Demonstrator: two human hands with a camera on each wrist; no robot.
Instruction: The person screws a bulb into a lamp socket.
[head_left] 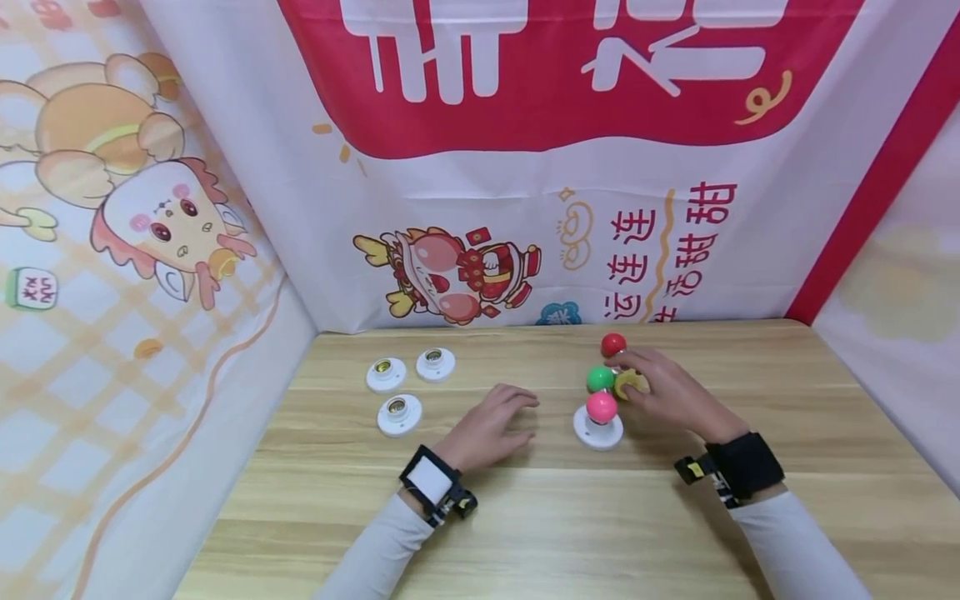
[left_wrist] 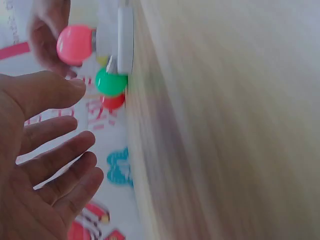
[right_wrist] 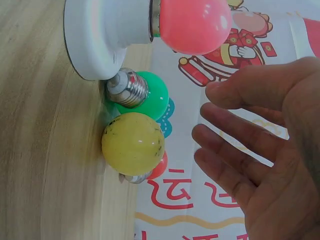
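A pink light bulb (head_left: 602,407) stands upright in a round white lamp socket (head_left: 587,434). Behind it on the table lie a green bulb (right_wrist: 155,97), a yellow bulb (right_wrist: 133,144) with dark specks, and a red bulb (head_left: 613,344). My right hand (head_left: 667,396) hovers just over and beside the yellow bulb; a gap shows between its fingers and the bulbs in the right wrist view. Left of the pink bulb, my left hand (head_left: 487,429) is held over the table, fingers loosely extended, nothing in it.
Three white lamp sockets without bulbs, a front one (head_left: 399,415), a left one (head_left: 386,375) and a back one (head_left: 436,364), sit at the table's back left. A printed cloth (head_left: 480,192) hangs behind the wooden table (head_left: 525,533), and another cloth covers the left side.
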